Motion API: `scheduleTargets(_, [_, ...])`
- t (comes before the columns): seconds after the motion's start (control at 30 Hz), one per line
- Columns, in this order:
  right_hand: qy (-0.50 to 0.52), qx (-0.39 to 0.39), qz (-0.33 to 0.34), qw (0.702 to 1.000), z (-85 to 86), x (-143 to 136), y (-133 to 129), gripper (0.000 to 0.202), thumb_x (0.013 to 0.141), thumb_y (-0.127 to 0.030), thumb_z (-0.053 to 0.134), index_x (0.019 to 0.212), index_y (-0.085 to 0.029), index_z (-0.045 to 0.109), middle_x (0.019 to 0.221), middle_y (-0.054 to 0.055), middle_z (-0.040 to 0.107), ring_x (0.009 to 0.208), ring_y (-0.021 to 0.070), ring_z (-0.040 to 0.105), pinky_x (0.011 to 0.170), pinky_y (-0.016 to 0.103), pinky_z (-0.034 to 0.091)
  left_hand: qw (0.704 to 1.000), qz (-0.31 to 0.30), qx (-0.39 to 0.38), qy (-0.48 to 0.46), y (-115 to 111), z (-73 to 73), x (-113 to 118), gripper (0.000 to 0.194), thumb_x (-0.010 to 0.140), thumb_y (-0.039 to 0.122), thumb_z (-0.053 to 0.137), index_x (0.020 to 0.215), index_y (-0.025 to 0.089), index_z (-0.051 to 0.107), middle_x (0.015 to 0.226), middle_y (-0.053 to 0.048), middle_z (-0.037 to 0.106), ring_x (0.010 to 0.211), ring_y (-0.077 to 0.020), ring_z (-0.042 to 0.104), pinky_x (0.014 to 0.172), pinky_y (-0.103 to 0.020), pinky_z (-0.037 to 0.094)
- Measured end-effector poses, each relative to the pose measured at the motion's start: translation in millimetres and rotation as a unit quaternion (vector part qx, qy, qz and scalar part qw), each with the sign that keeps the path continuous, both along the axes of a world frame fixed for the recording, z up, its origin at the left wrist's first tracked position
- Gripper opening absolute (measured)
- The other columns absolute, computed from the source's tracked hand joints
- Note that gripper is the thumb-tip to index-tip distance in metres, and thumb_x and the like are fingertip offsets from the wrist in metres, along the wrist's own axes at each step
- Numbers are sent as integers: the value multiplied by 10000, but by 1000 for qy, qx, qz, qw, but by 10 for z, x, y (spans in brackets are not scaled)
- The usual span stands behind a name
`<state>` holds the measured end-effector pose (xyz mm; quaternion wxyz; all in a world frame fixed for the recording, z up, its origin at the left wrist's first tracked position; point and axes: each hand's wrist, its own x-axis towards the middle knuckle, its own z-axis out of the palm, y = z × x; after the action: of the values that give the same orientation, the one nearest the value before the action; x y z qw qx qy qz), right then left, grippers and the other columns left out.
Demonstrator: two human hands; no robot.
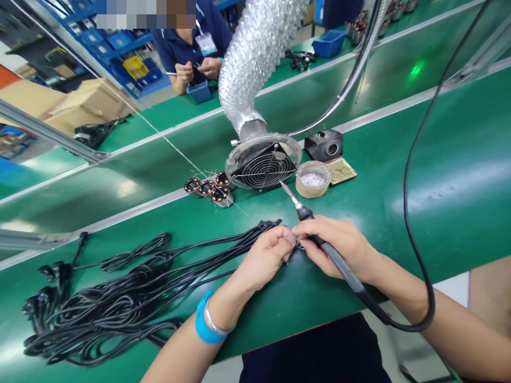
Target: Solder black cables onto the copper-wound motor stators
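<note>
My right hand (343,244) is wrapped round a soldering iron (339,260), whose metal tip points up and away toward the fan of the fume extractor (265,170). Its thumb and fingertips also meet the fingertips of my left hand (269,252). My left hand is closed in a pinch on a power cord, with small blue and pale wire ends (300,246) showing between the two hands. Just behind it lie the stripped ends of a bundle of black power cords (223,242), which spread to the left with their plugs (43,298).
Several copper-wound motor stators (221,196) stand left of the extractor. To its right are a round tub of metal shavings (312,180), a yellowish sponge tray (341,171) and a black iron holder (325,144). The iron's cable (407,186) loops at right. Across the bench, a co-worker's hands (197,70) hold something small.
</note>
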<state>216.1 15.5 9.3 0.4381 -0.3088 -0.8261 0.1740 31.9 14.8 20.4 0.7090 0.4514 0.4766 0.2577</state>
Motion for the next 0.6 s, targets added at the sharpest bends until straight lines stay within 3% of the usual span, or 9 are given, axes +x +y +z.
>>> scheduleTargets(0.1, [43, 9, -2, 999, -4, -22, -10, 255, 890, -38, 501, 1084, -189, 569, 885, 19, 669, 756, 128, 638, 688, 239, 544, 991, 6, -123, -48, -12, 12, 28, 310, 759, 449, 666, 776, 195, 490, 483, 123, 323, 371, -26, 112, 366, -192, 57])
scheduleTargets(0.17, [64, 13, -12, 998, -11, -16, -19, 244, 890, -35, 514, 1058, -203, 569, 876, 10, 675, 740, 126, 643, 680, 237, 550, 987, 16, -148, -65, -19, 21, 43, 321, 735, 434, 696, 754, 196, 483, 459, 132, 301, 364, -19, 107, 361, -182, 50])
scheduleTargets(0.3, [58, -51, -53, 996, -44, 48, -50, 283, 843, -70, 603, 1087, -208, 561, 878, 0, 679, 622, 104, 611, 613, 221, 536, 988, 65, -126, -68, -37, -15, 67, 337, 695, 399, 718, 694, 198, 448, 442, 138, 285, 358, -9, 118, 359, -167, 60])
scheduleTargets(0.4, [43, -105, -46, 993, -70, 71, -70, 372, 809, -108, 635, 1153, -201, 531, 867, -11, 682, 525, 81, 557, 543, 202, 503, 990, 86, -102, -55, -57, -46, 79, 325, 691, 395, 705, 686, 197, 447, 445, 141, 276, 360, -8, 127, 361, -162, 70])
scheduleTargets(0.5, [45, -95, -42, 994, -93, 37, -68, 316, 842, -108, 589, 1136, -210, 535, 822, -24, 683, 493, 76, 547, 525, 194, 487, 992, 95, -79, -38, -73, -44, 93, 302, 688, 403, 684, 691, 194, 465, 448, 141, 265, 358, -11, 131, 362, -165, 77])
scheduleTargets(0.6, [54, -82, -96, 991, -114, -4, -52, 277, 857, -106, 574, 1111, -212, 544, 810, -23, 674, 522, 84, 582, 541, 196, 499, 992, 113, -61, -17, -80, -28, 117, 271, 686, 389, 658, 686, 194, 470, 448, 138, 259, 361, -16, 138, 367, -169, 83])
